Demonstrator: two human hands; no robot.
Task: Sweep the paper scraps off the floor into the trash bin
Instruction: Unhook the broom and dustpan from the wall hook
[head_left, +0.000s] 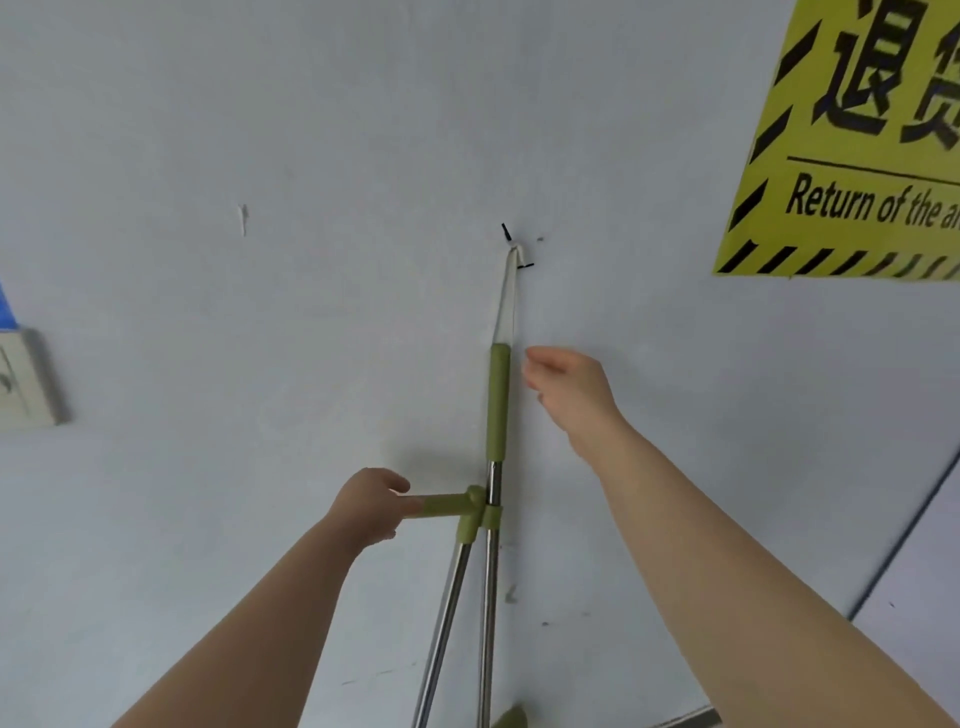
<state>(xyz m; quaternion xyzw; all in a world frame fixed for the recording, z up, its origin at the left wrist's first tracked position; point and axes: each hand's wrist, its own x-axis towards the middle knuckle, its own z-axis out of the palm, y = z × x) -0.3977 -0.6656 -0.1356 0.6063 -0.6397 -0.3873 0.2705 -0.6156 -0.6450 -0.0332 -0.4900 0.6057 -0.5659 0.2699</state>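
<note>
A broom with a green grip (498, 400) and a steel pole hangs by a white loop (508, 291) from a black hook (514, 249) on the pale wall. A second steel pole, the dustpan's, is clipped to it and ends in a sideways green handle (449, 505). My left hand (371, 506) is closed on that sideways handle. My right hand (569, 389) hovers just right of the broom's green grip, fingers loosely curled and apart, touching nothing. The broom head, the dustpan, the paper scraps and the trash bin are out of view.
A yellow and black warning sign (852, 140) is stuck on the wall at the upper right. A white wall switch plate (26, 379) sits at the left edge. A dark door-frame line (904, 540) runs down the right side.
</note>
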